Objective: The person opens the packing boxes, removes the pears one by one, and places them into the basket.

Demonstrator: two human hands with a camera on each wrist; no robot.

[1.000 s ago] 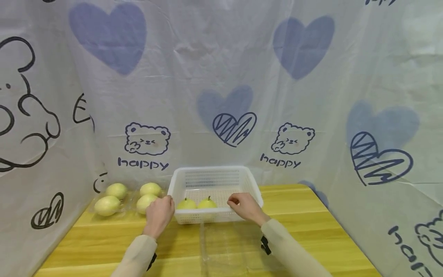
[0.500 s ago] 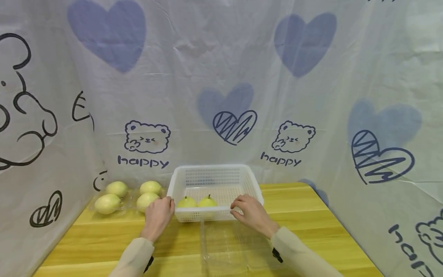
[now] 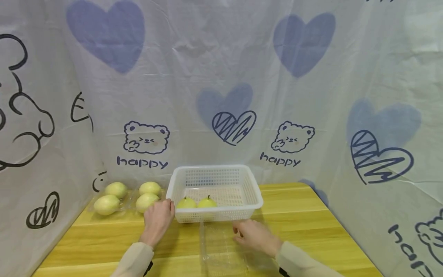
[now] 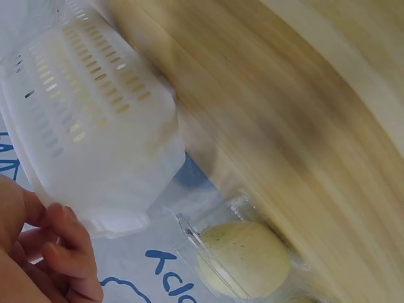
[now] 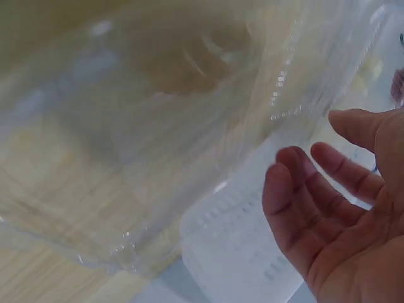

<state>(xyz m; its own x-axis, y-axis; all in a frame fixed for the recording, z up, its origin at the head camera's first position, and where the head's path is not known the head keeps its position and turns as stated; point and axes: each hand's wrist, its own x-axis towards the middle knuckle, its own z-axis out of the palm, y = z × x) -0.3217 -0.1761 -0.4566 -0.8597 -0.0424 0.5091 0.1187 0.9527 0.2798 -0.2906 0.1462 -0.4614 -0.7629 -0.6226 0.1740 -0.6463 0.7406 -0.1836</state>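
A white perforated plastic basket (image 3: 254, 200) stands at the back of the table with two yellow pears (image 3: 207, 202) inside near its front wall. My left hand (image 3: 158, 221) holds the basket's front left corner, its fingers curled at the rim (image 4: 117, 224). Just in front of the basket, my right hand (image 3: 257, 236) hovers above a clear plastic container (image 3: 221, 250), with loosely bent fingers and nothing in them. In the right wrist view, the clear container (image 5: 183, 145) lies alongside the parted thumb and fingers.
To the left of the basket, clear plastic packs hold several pale yellow fruits (image 3: 106, 205); one fruit (image 4: 246, 259) shows close to the left hand. The wooden table (image 3: 304, 227) backs onto a printed curtain (image 3: 214, 61).
My right hand has left the basket's front rim and moved down toward me, over the clear container. The left hand stays at the basket's left corner.
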